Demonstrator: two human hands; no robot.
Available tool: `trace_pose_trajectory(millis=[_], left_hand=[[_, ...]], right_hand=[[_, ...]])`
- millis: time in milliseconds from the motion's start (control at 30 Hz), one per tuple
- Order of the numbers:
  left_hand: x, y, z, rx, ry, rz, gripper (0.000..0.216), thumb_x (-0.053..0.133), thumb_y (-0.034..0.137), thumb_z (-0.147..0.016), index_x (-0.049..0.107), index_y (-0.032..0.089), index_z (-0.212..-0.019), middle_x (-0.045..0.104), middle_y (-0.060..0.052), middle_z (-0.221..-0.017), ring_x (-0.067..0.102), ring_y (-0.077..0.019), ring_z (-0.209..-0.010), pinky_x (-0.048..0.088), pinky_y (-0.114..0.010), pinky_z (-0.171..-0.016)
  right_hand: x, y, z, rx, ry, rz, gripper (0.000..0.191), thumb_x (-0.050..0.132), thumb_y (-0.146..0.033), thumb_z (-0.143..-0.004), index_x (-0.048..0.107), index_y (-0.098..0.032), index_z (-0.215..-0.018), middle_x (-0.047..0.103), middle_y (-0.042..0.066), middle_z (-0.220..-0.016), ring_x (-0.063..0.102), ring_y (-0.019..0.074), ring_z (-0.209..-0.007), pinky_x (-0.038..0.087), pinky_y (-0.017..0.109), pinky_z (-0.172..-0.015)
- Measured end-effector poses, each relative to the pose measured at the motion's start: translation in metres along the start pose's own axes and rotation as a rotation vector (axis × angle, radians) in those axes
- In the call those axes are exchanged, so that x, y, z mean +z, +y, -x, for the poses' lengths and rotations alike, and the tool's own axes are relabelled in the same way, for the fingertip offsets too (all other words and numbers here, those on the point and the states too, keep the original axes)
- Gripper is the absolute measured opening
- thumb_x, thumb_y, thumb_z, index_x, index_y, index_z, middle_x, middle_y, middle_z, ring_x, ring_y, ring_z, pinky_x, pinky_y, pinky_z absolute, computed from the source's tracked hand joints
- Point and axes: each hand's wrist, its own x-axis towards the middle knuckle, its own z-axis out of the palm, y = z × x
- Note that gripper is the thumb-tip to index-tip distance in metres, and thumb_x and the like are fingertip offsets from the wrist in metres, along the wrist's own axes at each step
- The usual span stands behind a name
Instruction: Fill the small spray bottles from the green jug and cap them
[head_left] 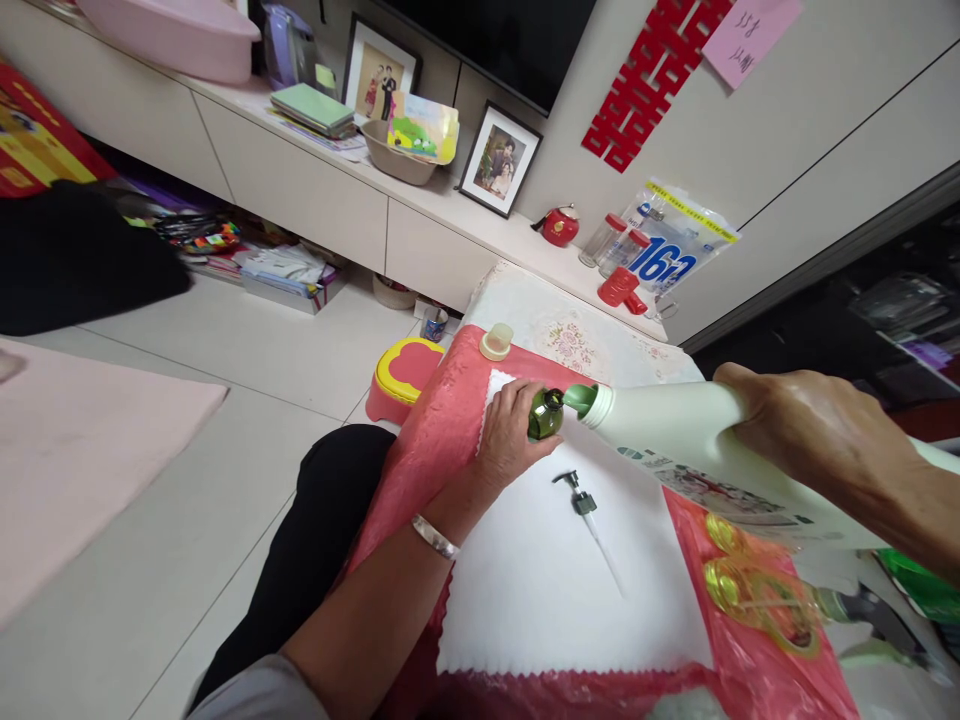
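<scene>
Two curled grips: left hand [514, 425] on half-hidden green bottle [545, 415], right hand [802, 430] on jug [675, 425]

Table [600, 340] bears red cloth [420, 450]; white cloth [540, 590], pump [581, 500], cap [496, 341] atop.

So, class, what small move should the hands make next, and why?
Probably tip the large white bottle slightly further. The right hand holds it near level with its green spout at the mouth of the small green bottle, the left hand steadies that bottle, and a pump lies out on the white cloth.
</scene>
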Motion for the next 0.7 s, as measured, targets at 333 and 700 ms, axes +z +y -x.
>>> trace_pose_trajectory(millis=[333, 700], left_hand=[[-0.002, 0.0019, -0.0001, -0.006, 0.001, 0.01, 0.077, 0.086, 0.025, -0.067, 0.047, 0.024, -0.134, 0.056, -0.013, -0.135, 0.055, -0.0331, -0.128, 0.047, -0.049, -0.107], [-0.0011, 0.0014, 0.0002, -0.009, -0.001, 0.011, 0.078, 0.086, 0.025, -0.067, 0.047, 0.024, -0.134, 0.056, -0.013, -0.135, 0.055, -0.0332, -0.129, 0.046, -0.049, -0.108]], right_hand=[[0.002, 0.0021, -0.0007, -0.02, 0.033, 0.018, 0.012, 0.047, -0.031, -0.077, 0.051, -0.028, -0.088, 0.056, 0.006, -0.07, 0.056, 0.0247, -0.061, 0.032, 0.033, -0.055], [0.0018, 0.0027, -0.001, -0.025, 0.052, 0.03, 0.014, 0.046, -0.03, -0.078, 0.053, -0.028, -0.09, 0.055, 0.006, -0.069, 0.054, 0.0237, -0.059, 0.032, 0.033, -0.055]])
